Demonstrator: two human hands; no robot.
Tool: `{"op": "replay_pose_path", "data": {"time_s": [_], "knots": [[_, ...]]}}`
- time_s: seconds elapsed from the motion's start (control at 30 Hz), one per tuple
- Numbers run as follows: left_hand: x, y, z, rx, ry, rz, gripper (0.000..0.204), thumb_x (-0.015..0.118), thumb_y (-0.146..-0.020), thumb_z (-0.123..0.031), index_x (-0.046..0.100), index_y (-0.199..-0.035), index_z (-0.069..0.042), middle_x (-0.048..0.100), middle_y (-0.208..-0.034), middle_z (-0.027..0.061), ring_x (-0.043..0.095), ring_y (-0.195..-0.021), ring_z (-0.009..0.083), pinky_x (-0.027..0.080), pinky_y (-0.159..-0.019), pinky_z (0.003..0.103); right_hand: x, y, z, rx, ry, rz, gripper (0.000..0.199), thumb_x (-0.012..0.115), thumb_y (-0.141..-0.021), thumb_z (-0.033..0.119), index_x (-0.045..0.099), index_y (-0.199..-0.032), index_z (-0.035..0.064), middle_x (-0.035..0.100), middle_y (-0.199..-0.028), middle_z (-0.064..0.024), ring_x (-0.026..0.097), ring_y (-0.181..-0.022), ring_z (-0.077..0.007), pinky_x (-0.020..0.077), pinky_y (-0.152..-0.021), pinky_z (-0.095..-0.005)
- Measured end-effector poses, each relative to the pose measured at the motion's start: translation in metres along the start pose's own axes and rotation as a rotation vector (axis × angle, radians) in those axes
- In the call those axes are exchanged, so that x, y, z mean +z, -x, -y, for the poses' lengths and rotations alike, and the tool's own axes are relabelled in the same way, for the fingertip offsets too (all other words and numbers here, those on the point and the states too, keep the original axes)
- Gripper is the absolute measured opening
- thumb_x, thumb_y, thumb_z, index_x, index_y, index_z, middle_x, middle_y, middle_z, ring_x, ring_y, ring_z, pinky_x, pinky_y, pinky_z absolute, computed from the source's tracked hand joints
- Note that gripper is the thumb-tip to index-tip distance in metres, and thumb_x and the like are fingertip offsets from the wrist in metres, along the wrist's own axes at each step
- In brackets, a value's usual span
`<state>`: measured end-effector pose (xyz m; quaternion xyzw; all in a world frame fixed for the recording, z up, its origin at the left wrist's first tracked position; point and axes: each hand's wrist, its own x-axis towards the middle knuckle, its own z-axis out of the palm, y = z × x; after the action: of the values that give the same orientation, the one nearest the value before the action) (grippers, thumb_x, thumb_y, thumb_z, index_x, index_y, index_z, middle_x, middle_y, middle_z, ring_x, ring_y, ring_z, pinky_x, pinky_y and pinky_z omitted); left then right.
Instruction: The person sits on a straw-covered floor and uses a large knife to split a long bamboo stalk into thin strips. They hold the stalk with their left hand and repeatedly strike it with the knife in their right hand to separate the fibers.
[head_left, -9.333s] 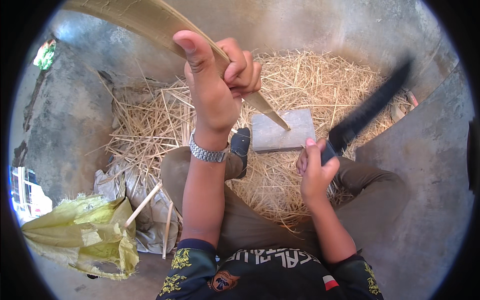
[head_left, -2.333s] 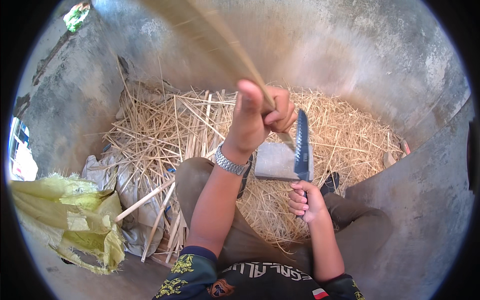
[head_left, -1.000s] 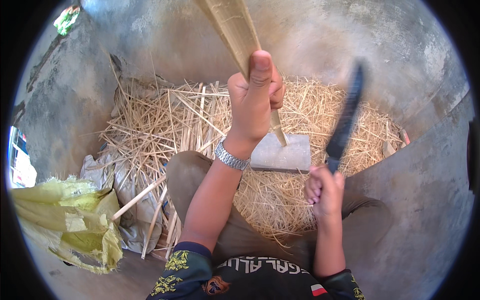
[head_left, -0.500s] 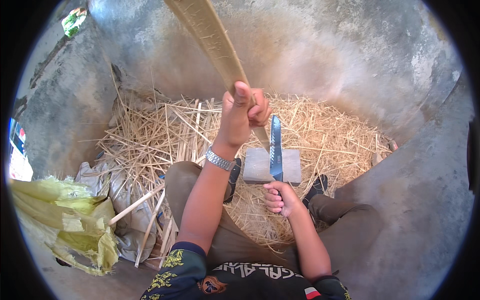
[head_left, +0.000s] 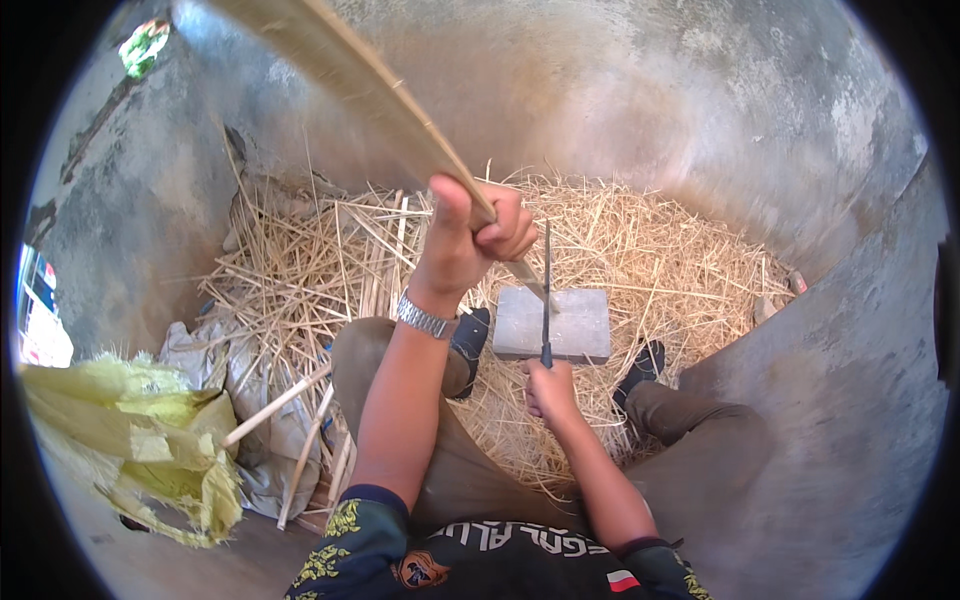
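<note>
My left hand (head_left: 472, 240) is closed around a long, flat bamboo strip (head_left: 385, 105) that slants from the upper left down toward a grey block (head_left: 588, 330). The strip's lower end reaches the top of the block. A silver watch is on my left wrist. My right hand (head_left: 551, 388) grips the handle of a knife (head_left: 547, 290). Its dark blade points away from me, edge-on to view, close beside the strip's lower end. I cannot tell whether blade and strip touch.
Thin shavings (head_left: 670, 250) cover the floor around the block, with loose bamboo sticks (head_left: 375, 260) to the left. A torn yellow sack (head_left: 170, 440) lies at the left. My legs are spread on both sides of the block. A curved concrete wall (head_left: 640, 100) surrounds the space.
The strip's upper part has swung left and my left hand has shifted slightly left. The knife has turned from showing its broad side to edge-on, with my right hand a little lower and left.
</note>
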<state>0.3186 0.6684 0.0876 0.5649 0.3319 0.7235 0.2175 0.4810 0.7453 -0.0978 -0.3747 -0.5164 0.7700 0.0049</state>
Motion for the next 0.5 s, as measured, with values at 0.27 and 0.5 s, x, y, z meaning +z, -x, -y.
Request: {"op": "replay_pose_path", "data": {"time_s": [0.27,0.5], "knots": [[-0.015,-0.003,0.008,0.102,0.228,-0.101,0.081,0.021,-0.082,-0.091,0.029,-0.055,-0.015,0.021,-0.047,-0.0064,0.018,-0.041,0.0089,0.019,-0.042,0.026,-0.026,0.037,0.033,-0.214,0.0,-0.162,0.024,0.063,-0.086,0.015,0.047,-0.069,0.0083,0.042,-0.051,0.0023,0.035,-0.035,-0.0083,0.027,-0.032,-0.0266],[-0.002,0.003,0.041,-0.233,0.268,-0.078,0.079,0.015,-0.081,-0.091,0.026,-0.055,-0.018,0.021,-0.046,-0.0075,0.019,-0.039,0.0085,0.017,-0.037,0.027,-0.021,0.073,0.061,-0.605,-0.222,-0.17,0.031,0.059,-0.098,0.012,0.044,-0.071,0.0122,0.041,-0.051,0.0043,0.035,-0.039,-0.0039,0.0282,-0.036,-0.0227]]}}
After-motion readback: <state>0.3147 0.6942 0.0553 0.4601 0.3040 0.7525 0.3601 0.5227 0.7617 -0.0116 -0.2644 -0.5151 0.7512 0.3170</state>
